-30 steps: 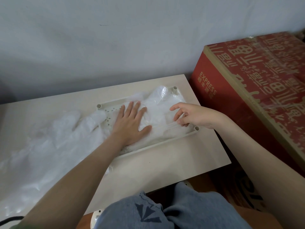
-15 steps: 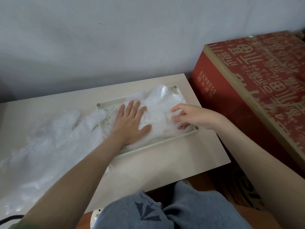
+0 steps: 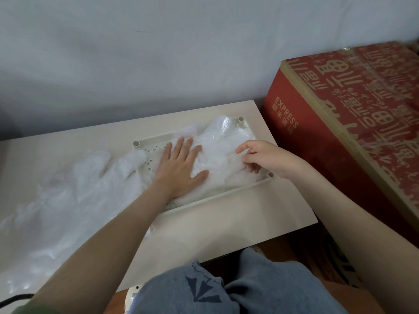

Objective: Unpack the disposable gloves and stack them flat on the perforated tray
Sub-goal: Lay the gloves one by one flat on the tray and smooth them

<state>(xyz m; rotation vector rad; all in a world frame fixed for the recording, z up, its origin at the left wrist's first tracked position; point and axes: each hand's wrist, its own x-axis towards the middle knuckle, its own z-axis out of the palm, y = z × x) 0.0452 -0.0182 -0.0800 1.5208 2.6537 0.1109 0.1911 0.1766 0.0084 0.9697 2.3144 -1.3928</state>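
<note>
Left grip (image 3: 181, 166) released, palm flat on the gloves (image 3: 222, 141) in the tray (image 3: 238, 188), likely pinning the stack. Right grip (image 3: 269, 158) pinches the top layer's edge, probably smoothing. Loose pile (image 3: 68, 189) waits on the bench (image 3: 226, 223).

The perforated tray (image 3: 217, 197) sits on the table (image 3: 238, 218), toward its far right. A stack of gloves (image 3: 224, 155) lies in the tray. The left hand (image 3: 179, 168) rests flat on the stack's left part, and the right hand (image 3: 269, 157) pinches its right end. Loose gloves (image 3: 68, 196) spread over the table left of the tray. A box (image 3: 340, 132) stands right of the table.
</note>
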